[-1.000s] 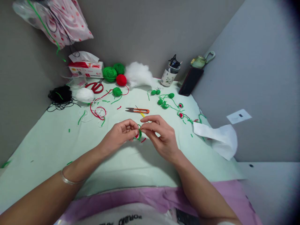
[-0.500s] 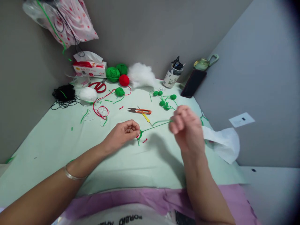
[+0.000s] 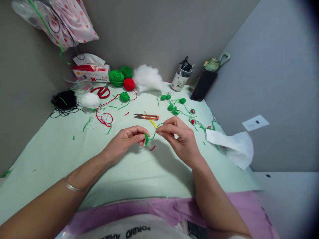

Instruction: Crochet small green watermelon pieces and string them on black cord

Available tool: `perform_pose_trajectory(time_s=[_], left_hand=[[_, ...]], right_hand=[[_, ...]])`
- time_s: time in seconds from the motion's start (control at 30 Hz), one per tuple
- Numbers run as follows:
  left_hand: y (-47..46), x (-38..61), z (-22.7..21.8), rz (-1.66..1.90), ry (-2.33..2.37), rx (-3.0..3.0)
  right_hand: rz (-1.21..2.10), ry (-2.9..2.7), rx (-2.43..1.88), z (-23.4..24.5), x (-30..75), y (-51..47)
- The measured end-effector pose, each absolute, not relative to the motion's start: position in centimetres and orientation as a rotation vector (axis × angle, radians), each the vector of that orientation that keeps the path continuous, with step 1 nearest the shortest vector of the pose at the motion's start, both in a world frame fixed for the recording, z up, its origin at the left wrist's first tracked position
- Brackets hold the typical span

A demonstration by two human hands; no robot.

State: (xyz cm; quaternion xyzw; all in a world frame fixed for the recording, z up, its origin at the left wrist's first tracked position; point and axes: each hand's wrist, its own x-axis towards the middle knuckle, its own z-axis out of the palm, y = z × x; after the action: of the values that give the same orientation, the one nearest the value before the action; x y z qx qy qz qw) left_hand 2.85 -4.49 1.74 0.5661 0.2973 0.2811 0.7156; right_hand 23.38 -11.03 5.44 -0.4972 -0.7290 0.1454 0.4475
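My left hand [image 3: 129,137] pinches a small green-and-red crochet piece [image 3: 146,140] between thumb and fingers, just above the table. Close to its right, my right hand [image 3: 178,137] is closed in a pinch on a thin sewing needle [image 3: 154,132], which points toward the piece and is barely visible. A green yarn strand [image 3: 152,137] loops between the piece and the right fingertips. Just beyond the hands lie orange-handled thread snips [image 3: 149,117] and a yellow-handled crochet hook [image 3: 153,123], partly under the snips. A short red yarn scrap [image 3: 153,148] rests below the piece.
Behind are green yarn balls [image 3: 116,78], a red ball [image 3: 129,84], white stuffing [image 3: 147,78], red scissors [image 3: 101,92] and a tissue box [image 3: 92,72]. Small green crocheted balls [image 3: 170,107], a pen cup [image 3: 180,79], a phone [image 3: 204,85] and white paper [image 3: 239,149] are rightward.
My right hand has come back left and down from a wide pull, close to my left hand. The taut green strand now hangs slack, and the crochet piece has turned to show more green.
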Motion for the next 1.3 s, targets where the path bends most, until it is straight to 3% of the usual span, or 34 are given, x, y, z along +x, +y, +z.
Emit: perform_pose_trajectory(time_s=[0.6, 1.07, 1.3], left_hand=[[-4.5, 2.7, 1.6, 0.625, 0.629, 1.262], [-4.8, 3.2, 1.7, 0.670, 0.650, 1.177], [-4.6, 3.3, 1.0, 0.687, 0.661, 1.134]], right_hand=[[0.194, -1.961, -1.269, 4.6, 23.0, -10.9], [0.402, -1.770, -1.429, 3.7, 22.0, -10.5], [0.574, -1.730, -1.293, 3.3, 20.8, -11.1]])
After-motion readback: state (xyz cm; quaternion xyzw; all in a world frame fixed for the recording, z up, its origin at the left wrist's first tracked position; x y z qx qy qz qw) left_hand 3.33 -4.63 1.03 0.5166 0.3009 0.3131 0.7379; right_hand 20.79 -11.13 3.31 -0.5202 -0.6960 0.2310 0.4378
